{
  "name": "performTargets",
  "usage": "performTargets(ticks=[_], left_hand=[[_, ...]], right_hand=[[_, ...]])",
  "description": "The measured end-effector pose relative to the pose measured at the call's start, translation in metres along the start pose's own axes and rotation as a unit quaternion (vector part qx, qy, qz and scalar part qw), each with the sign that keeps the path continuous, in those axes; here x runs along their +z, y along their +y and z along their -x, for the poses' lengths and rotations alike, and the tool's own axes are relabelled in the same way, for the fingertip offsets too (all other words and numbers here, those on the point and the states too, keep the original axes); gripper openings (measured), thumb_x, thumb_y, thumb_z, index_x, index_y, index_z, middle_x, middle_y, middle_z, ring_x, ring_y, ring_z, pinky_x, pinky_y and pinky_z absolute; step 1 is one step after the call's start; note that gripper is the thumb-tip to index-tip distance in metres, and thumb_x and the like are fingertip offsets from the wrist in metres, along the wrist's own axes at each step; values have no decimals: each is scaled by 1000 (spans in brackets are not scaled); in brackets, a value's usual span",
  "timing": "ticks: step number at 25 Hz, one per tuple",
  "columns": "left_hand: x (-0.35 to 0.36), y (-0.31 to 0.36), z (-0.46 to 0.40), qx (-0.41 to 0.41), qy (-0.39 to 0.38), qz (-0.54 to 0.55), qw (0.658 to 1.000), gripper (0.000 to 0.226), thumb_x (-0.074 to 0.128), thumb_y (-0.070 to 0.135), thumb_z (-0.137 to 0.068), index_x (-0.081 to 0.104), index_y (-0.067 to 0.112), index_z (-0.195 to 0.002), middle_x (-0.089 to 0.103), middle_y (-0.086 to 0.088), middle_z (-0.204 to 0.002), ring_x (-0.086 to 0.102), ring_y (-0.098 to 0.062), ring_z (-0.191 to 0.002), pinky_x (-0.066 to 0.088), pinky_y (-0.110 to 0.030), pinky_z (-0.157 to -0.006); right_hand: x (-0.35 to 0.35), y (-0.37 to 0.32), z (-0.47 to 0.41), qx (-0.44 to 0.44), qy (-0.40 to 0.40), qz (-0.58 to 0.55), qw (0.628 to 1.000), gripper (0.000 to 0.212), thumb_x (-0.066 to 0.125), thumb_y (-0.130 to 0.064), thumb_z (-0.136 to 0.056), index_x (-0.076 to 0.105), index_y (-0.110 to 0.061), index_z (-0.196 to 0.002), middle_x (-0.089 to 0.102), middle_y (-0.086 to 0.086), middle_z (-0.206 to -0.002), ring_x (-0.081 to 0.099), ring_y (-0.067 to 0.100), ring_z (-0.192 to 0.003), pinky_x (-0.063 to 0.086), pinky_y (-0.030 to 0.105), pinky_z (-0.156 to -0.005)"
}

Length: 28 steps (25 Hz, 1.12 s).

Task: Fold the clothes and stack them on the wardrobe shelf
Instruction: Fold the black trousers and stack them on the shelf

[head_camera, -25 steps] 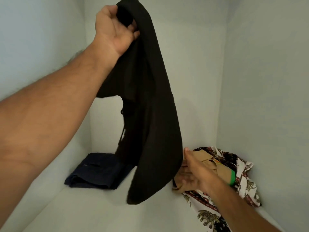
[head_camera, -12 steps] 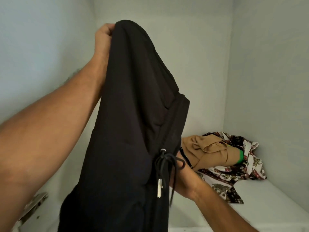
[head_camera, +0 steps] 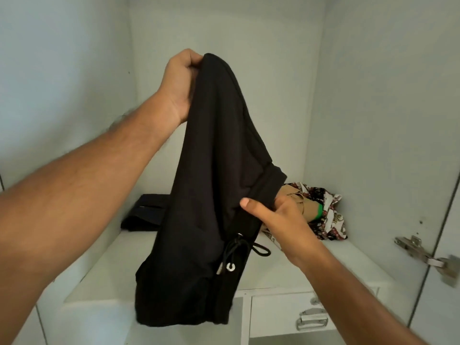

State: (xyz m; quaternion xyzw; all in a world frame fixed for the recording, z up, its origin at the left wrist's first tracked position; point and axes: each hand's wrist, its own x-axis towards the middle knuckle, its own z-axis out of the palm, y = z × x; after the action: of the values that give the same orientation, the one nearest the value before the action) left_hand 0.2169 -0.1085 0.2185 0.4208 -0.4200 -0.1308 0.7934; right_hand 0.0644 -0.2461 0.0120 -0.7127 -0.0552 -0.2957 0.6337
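Black, soft-looking fabric: the black pants (head_camera: 214, 170) hang in front of the wardrobe shelf (head_camera: 311, 265), held up above it, w/ a drawstring (head_camera: 239, 250) dangling at the waistband, metal tips + eyelet showing. Left hand (head_camera: 180, 83) is up high, fingers curled tight round the top edge of the cloth. Right hand (head_camera: 278, 217) is lower, pinching the waistband side betw thumb and fingers. On the shelf behind: a folded dark navy garment (head_camera: 146, 210) at left, a tan garment (head_camera: 301, 202) on a patterned cloth (head_camera: 331, 220) at right. No brand, label or writing readable anywhere
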Motion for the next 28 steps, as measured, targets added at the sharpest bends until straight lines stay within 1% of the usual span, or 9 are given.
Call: performTargets(ticks=[3,5,7,9,12,15,18,23,28], left_hand=[[0,18,20,-27,-25,-158,987,22,40,21,-87,59,15,-78,58,0,-73,56,-16,-61,48,-22,-54],[1,33,37,-2,18,-402,915,7,50,17,-81,56,20,-82,52,5,-75,46,-12,-61,35,-21,-47],[7,40,51,92,102,-540,830,14,63,19,-79,61,24,-93,59,11,-84,54,-9,-72,41,-22,-61],[30,36,70,114,67,-495,859,32,69,40,-76,63,28,-105,67,9,-102,64,-9,-90,48,-28,-79],[63,5,100,-51,-121,-461,878,69,72,65,-69,63,22,-122,69,0,-121,64,-13,-113,48,-37,-99],[71,-30,122,-171,-178,-390,887,88,79,67,-61,64,5,-121,68,-12,-118,65,-22,-110,52,-35,-96],[70,-43,141,-209,-183,-315,908,62,85,58,-59,74,17,-105,73,-6,-107,69,-18,-101,55,-26,-84],[83,-25,147,-36,-138,-363,921,28,87,34,-69,76,23,-92,75,2,-96,70,-11,-92,54,-21,-81],[79,27,157,74,-153,-375,911,12,77,21,-79,73,23,-90,74,9,-88,69,-7,-86,54,-20,-80]], right_hand=[[-18,-29,-2,-25,-8,-22,999,27,69,-13,-93,68,-16,-119,77,0,-111,73,17,-104,59,30,-85],[-35,-55,-5,-54,-28,-8,998,29,66,-8,-94,66,-15,-122,76,1,-112,72,17,-105,59,25,-82],[-53,-82,-7,-84,-62,20,994,29,66,-8,-95,66,-16,-123,75,2,-114,72,18,-107,59,28,-87],[-67,-105,-4,-96,-121,44,987,29,67,-9,-94,67,-16,-123,75,3,-116,71,20,-108,58,32,-92],[-67,-122,10,-107,-236,128,957,27,67,-9,-94,69,-15,-121,75,4,-114,72,21,-106,57,35,-94],[-69,-121,26,-111,-262,185,941,28,66,-10,-94,70,-19,-121,75,-2,-114,71,14,-105,57,36,-95],[-75,-116,44,-103,-238,194,946,27,67,-11,-94,71,-22,-118,76,-4,-109,72,11,-101,58,37,-94],[-111,-118,67,15,-287,158,945,36,76,-42,-85,66,-30,-118,76,1,-110,73,15,-99,57,29,-82],[-132,-85,99,128,-303,204,922,69,81,-58,-67,56,-47,-130,64,-14,-132,61,8,-123,50,43,-103]])
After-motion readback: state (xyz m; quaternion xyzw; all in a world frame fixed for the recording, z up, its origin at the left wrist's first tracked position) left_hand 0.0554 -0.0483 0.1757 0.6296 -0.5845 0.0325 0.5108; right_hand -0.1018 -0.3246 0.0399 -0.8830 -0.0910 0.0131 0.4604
